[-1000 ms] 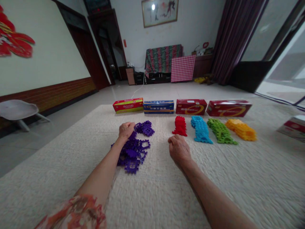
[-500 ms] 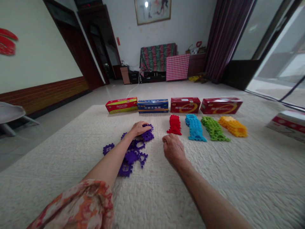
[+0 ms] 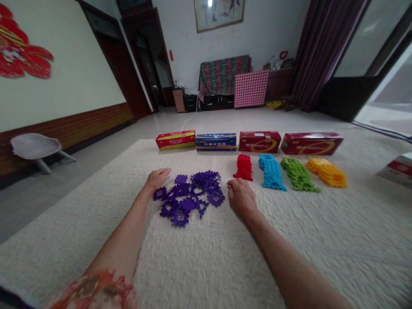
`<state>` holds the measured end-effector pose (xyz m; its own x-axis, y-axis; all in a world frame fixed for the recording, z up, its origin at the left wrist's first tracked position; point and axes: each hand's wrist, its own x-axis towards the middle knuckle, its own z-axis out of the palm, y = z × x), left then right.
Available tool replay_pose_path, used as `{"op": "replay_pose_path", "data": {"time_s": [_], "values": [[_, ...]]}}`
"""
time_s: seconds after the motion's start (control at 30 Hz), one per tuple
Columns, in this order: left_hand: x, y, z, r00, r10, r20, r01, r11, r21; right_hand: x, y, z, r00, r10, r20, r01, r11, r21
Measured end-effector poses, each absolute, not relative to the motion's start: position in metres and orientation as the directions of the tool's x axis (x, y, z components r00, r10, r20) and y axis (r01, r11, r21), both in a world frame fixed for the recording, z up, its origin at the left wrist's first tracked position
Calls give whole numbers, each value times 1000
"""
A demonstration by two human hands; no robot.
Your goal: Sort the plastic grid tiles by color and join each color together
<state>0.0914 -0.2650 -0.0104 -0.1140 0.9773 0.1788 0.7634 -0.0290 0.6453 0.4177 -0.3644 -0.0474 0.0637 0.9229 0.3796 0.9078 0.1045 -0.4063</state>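
A loose heap of purple plastic puzzle tiles (image 3: 190, 196) lies on the cream quilted mat (image 3: 206, 257) between my hands. My left hand (image 3: 156, 179) rests flat and open at the heap's left edge, fingers stretched forward and touching the tiles there. My right hand (image 3: 241, 197) sits knuckles-up just right of the heap, fingers curled under; what they hold, if anything, is hidden. Beyond it lie sorted stacks: red tiles (image 3: 243, 167), blue tiles (image 3: 271, 172), green tiles (image 3: 298, 174) and orange tiles (image 3: 326, 172).
Several cartons stand in a row at the mat's far edge: a red-yellow box (image 3: 175, 140), a blue box (image 3: 215, 142), two red boxes (image 3: 259, 141) (image 3: 311, 143). Another box (image 3: 397, 169) lies at the right edge. A white chair (image 3: 35, 148) stands left.
My left hand has swept from the top of the purple heap to its left side, and the tiles now lie more gathered and closer to my right hand. My right hand has stayed put.
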Motion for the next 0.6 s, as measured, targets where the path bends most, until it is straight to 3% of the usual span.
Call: {"op": "replay_pose_path", "data": {"time_s": [0.13, 0.37, 0.6], "values": [[70, -282, -34, -236, 961, 147, 728, 75, 682, 417, -363, -47, 38, 913, 405, 886, 157, -437], [104, -284, -42, -50, 987, 155, 627, -89, 774, 409, -361, -45, -165, 874, 458, 738, 417, -531], [119, -283, -38, 64, 975, 213, 721, -193, 666, 403, -365, -47, -248, 869, 429, 775, 443, -450]]}}
